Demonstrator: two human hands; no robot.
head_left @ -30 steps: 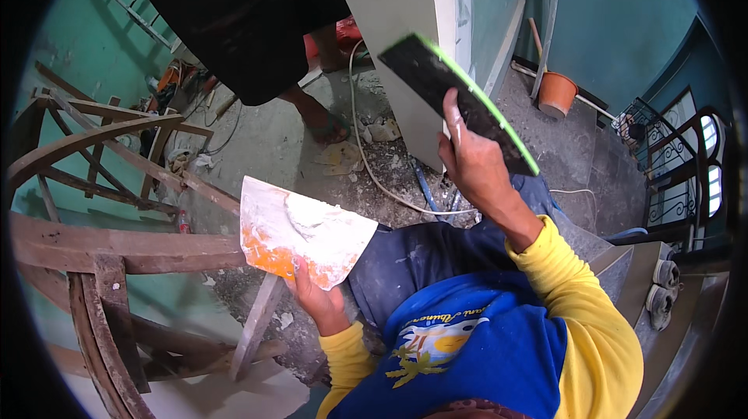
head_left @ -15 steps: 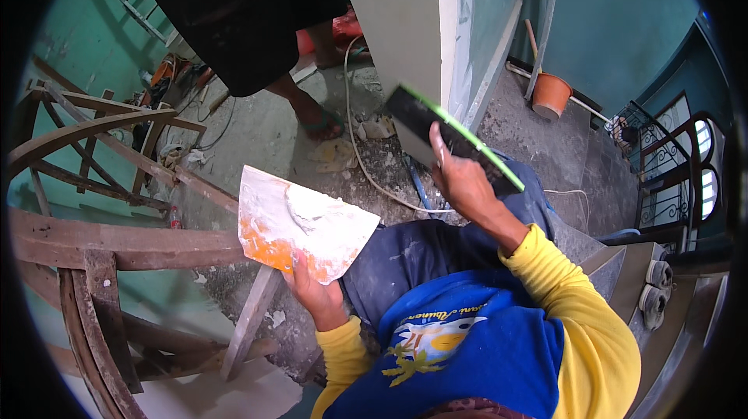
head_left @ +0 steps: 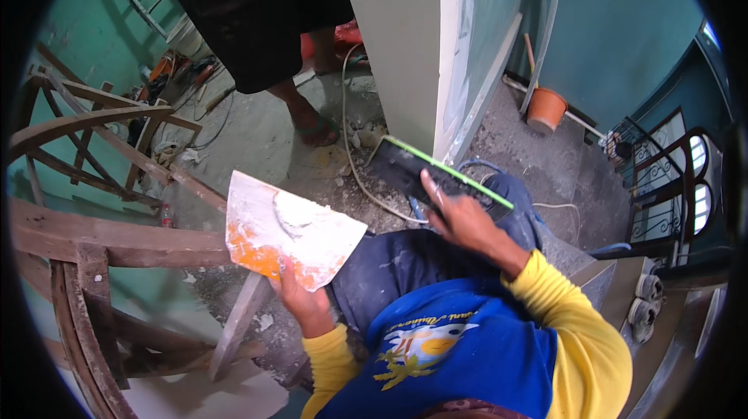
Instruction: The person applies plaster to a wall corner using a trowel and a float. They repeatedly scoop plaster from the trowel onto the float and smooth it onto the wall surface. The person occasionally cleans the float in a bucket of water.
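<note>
My left hand (head_left: 302, 301) grips the lower edge of an orange plaster hawk board (head_left: 257, 251), its thumb on the top face. White wet plaster (head_left: 300, 213) coats most of that board, with a thicker lump near its middle. In my right hand (head_left: 467, 220) is a black plastering float (head_left: 405, 170) with a bright green edge, held tilted above my knee. The index finger lies along the float's back. Board and float are apart. Beyond the float rises the end of a partition wall (head_left: 393, 37) with a pale corner strip.
Curved wooden framing (head_left: 148, 244) stands close on my left. Another person in black clothing (head_left: 241, 14) stands ahead, one sandalled foot (head_left: 315, 129) on the littered floor. A pale cable (head_left: 347, 119) crosses the floor. An orange bucket (head_left: 548, 110) and a black metal-framed chair (head_left: 674, 177) are to the right.
The float in my right hand has come down and left, nearer the board, and lies flatter. My left hand and the board have shifted slightly left.
</note>
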